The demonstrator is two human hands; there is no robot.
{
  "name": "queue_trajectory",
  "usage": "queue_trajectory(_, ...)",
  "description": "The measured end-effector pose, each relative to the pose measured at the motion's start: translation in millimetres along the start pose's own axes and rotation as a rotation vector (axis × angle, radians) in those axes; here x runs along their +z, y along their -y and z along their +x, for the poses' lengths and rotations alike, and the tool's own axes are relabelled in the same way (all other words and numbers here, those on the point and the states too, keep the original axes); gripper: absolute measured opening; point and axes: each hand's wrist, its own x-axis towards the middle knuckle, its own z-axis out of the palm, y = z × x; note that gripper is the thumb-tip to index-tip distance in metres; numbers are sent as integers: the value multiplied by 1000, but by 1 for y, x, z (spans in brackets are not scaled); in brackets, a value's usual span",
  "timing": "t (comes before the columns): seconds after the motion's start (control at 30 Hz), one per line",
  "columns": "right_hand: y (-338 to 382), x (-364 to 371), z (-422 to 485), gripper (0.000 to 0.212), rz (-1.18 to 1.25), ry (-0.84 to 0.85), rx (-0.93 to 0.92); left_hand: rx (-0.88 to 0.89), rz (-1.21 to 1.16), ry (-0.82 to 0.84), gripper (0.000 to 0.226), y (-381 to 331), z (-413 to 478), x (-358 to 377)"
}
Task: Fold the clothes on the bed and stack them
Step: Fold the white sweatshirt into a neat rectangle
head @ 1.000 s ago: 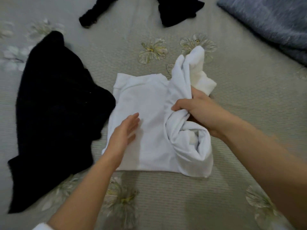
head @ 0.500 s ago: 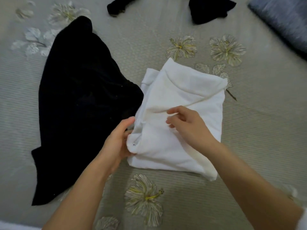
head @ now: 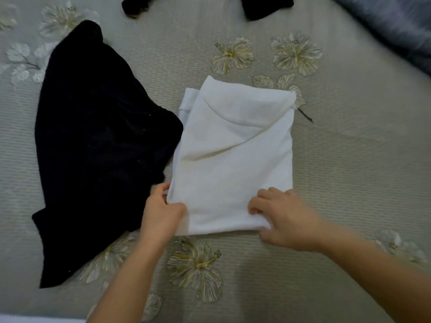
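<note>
Item: white soft knit garment (head: 235,159), folded into a rough rectangle, lies flat on the beige ribbed bedspread with embroidered flowers (head: 349,171), mid-bed, its left edge touching the large black fuzzy garment (head: 98,145).
Left hand (head: 161,213): thumb on top, fingers curled under; pinches the near-left corner.
Right hand (head: 286,220): fingers curled, grips the near-right corner of the hem.
Handling: light, limp, no stiffness, so layers likely slide apart if lifted by one corner. A loose diagonal flap sits on top.
Grip advice: both near corners, all layers pinched together – or slide flat palms underneath.
Count: white pieces – 1; black pieces – 1 large, plus two small black cloth bits (head: 137,7) at the far edge, which may be one garment, cannot tell.
Other: one grey-blue fuzzy blanket (head: 391,24), far right.
</note>
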Motion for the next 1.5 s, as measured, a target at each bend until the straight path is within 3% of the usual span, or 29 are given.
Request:
queue_trajectory(0.07,-11,-14,3,26,291,13,90,114,164,-138,62,-2,-1,6)
queue_trajectory(0.13,-26,-21,11,22,488,-191,189,297,271,-213,60,-20,2,12)
queue_trajectory(0.2,-42,-21,24,33,443,-475,288,451,386,-256,57,-46,12,23)
queue_trajectory(0.27,-51,-21,38,50,369,-625,355,535,465,-253,57,-75,31,37)
queue_trajectory(0.37,-58,-19,58,66,234,-558,391,598,613,-286,59,-107,74,56)
queue_trajectory(0.5,-62,-9,71,67,152,-479,343,605,880,-289,66,-134,118,69)
queue_trajectory(0.6,-65,0,75,71,146,-489,365,724,978,-308,26,-141,133,68)
queue_trajectory(0.63,-66,2,76,73,148,-498,380,772,884,-287,18,-141,137,64)
queue_trajectory(0.73,-70,5,78,71,162,-571,392,763,339,-154,43,-140,147,52)
queue_trajectory(0.8,-73,7,80,70,143,-596,379,651,114,-229,48,-141,150,41)
queue_trajectory(0.87,-74,8,84,72,105,-590,369,466,37,-274,42,-138,161,33)
queue_trajectory(0.93,-75,6,88,72,98,-580,365,370,69,-252,29,-137,170,30)
queue_trajectory(1.0,-74,1,93,70,135,-622,354,385,153,-321,21,-139,174,33)
queue_trajectory(1.03,-74,-1,96,69,138,-658,336,453,270,-388,31,-140,170,36)
queue_trajectory(1.1,-73,-8,107,65,121,-709,294,779,518,-408,43,-140,151,46)
queue_trajectory(1.13,-74,-11,114,62,115,-706,278,936,630,-337,47,-137,140,53)
queue_trajectory(1.2,-78,-17,127,57,107,-650,262,1029,889,-151,55,-118,123,64)
queue_trajectory(1.27,-85,-18,136,54,67,-579,263,925,1099,-78,62,-91,120,63)
queue_trajectory(1.37,-91,-13,137,57,10,-563,246,779,1149,-97,61,-64,124,48)
queue_trajectory(1.5,-87,2,110,70,420,-735,420,653,961,-28,64,-54,101,41)
